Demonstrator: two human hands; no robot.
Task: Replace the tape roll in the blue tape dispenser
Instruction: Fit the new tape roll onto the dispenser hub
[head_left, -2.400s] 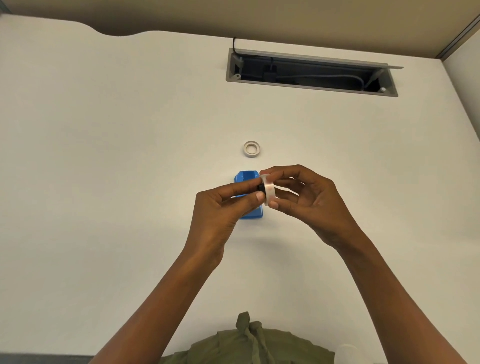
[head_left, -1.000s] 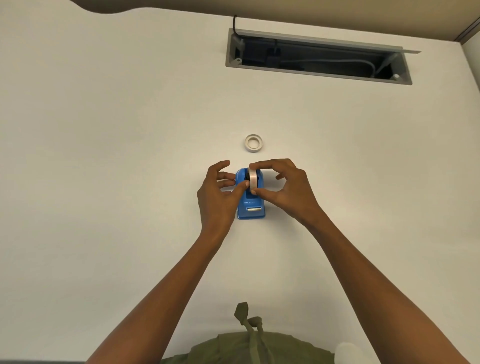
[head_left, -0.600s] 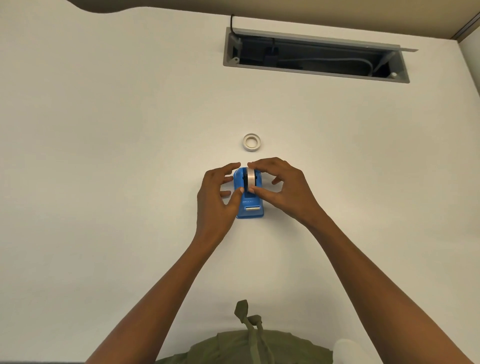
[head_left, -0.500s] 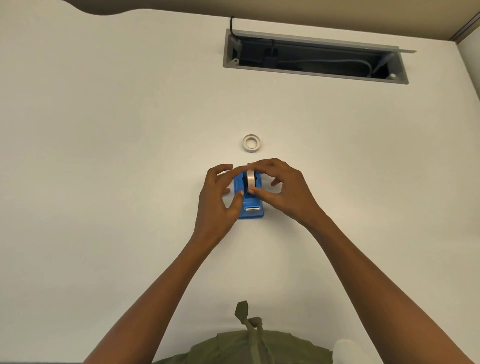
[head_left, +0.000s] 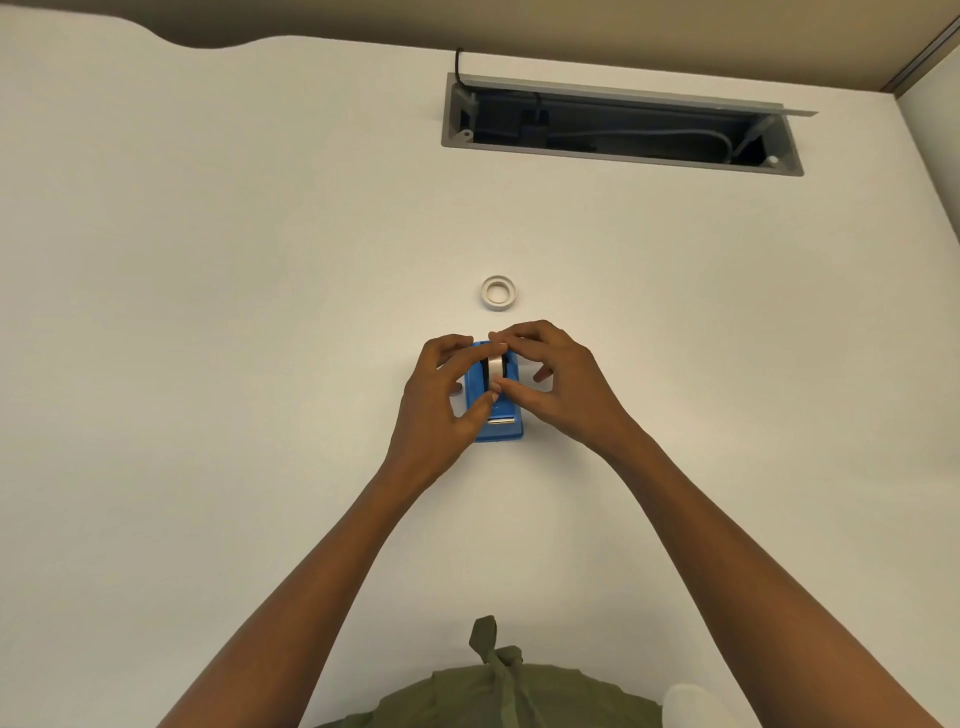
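The blue tape dispenser stands on the white table, its metal cutter facing me. A clear tape roll stands on edge in the dispenser's cradle. My left hand touches the roll from the left, forefinger over its top and thumb at its near side. My right hand pinches the roll from the right, forefinger on top, thumb below. A small whitish tape core ring lies flat on the table just beyond the dispenser.
A grey cable tray opening with dark cables is cut into the table at the back. The table's far edge curves at the top left. A white rounded object shows at the bottom right beside my green clothing.
Both hands brought the clear roll down from mid-air into the dispenser's cradle. Since half a second ago the fingers have only shifted slightly on top of the roll.
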